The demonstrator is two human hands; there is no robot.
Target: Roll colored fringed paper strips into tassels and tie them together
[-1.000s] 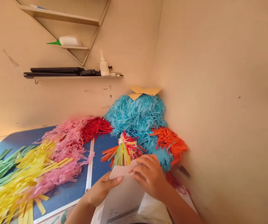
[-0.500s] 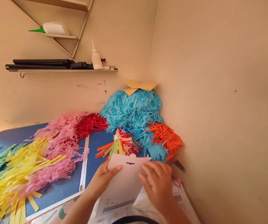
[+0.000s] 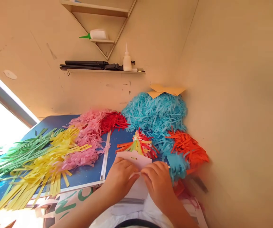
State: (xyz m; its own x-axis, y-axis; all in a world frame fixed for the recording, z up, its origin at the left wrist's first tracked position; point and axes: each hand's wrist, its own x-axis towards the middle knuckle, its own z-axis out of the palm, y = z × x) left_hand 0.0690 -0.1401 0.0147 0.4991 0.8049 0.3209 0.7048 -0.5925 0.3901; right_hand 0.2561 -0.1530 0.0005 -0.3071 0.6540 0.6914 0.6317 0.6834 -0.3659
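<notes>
My left hand [image 3: 120, 177] and my right hand [image 3: 157, 184] both pinch a white paper packet [image 3: 136, 160] near the table's front, fingers closed on its folded top flap. Just behind the packet lies a tied multicoloured bundle of paper strips [image 3: 139, 145], red, orange, yellow and green. The lower part of the packet is hidden under my hands.
Heaps of cut paper strips cover the blue table [image 3: 117, 139]: green [image 3: 20, 155], yellow [image 3: 48, 161], pink [image 3: 86, 139], red [image 3: 114, 120], light blue [image 3: 155, 114], orange [image 3: 188, 147]. A wall stands close on the right. A shelf [image 3: 103, 70] carries a glue bottle [image 3: 127, 60].
The view has swung left. My hands have come together on the packet's top, and the flap that stood up half a second ago is now folded down under my fingers.
</notes>
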